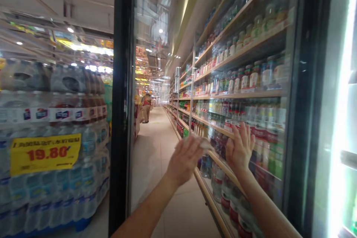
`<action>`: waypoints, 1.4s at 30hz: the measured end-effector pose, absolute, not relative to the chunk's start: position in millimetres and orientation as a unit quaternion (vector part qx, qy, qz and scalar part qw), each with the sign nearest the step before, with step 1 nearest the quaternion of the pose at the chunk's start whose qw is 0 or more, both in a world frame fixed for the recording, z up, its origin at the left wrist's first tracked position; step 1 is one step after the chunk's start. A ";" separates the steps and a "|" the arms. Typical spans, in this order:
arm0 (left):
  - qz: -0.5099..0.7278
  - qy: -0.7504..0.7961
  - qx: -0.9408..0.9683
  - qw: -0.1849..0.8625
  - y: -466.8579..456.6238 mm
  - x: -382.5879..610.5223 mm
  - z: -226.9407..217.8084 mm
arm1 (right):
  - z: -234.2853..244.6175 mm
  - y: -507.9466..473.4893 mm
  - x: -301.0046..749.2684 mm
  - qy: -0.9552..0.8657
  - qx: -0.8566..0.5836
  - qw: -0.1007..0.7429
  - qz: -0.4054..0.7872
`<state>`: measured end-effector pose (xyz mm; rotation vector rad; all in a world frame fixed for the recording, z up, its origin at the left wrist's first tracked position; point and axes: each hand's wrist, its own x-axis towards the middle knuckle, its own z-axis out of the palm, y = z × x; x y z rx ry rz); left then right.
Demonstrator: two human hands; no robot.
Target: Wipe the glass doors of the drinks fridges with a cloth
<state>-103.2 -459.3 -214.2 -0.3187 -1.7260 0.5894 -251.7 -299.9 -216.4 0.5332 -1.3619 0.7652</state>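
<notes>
Both my arms reach forward to a glass door (pixel 156 81) with a black frame (pixel 119 119). My left hand (pixel 184 160) is raised with its fingers stretched out flat at the glass, slightly blurred. My right hand (pixel 240 148) is also held flat at the pane, fingers spread upward. Neither hand holds anything I can make out. Through the glass I see long shelves of bottled drinks (pixel 240 81) running down the right side of a shop aisle (pixel 156 145).
Stacked packs of water bottles (pixel 55 178) with a yellow price sign reading 19.80 (pixel 46 153) stand at the left. A brightly lit cooler interior (pixel 343 137) is at the far right. A person (pixel 146 108) stands far down the aisle.
</notes>
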 end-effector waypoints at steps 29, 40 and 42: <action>0.163 -0.675 0.085 0.715 -493.6 -82.3 -145.3 | -245.0 -342.0 -181.4 -0.519 0.425 0.606 0.428; 0.135 -0.790 -0.025 0.597 -503.5 -80.5 -173.4 | -164.4 -404.1 -142.3 -0.583 0.453 0.577 0.350; 0.161 -0.756 -0.006 0.635 -517.8 -58.0 -180.4 | -168.0 -400.3 -151.0 -0.590 0.436 0.608 0.306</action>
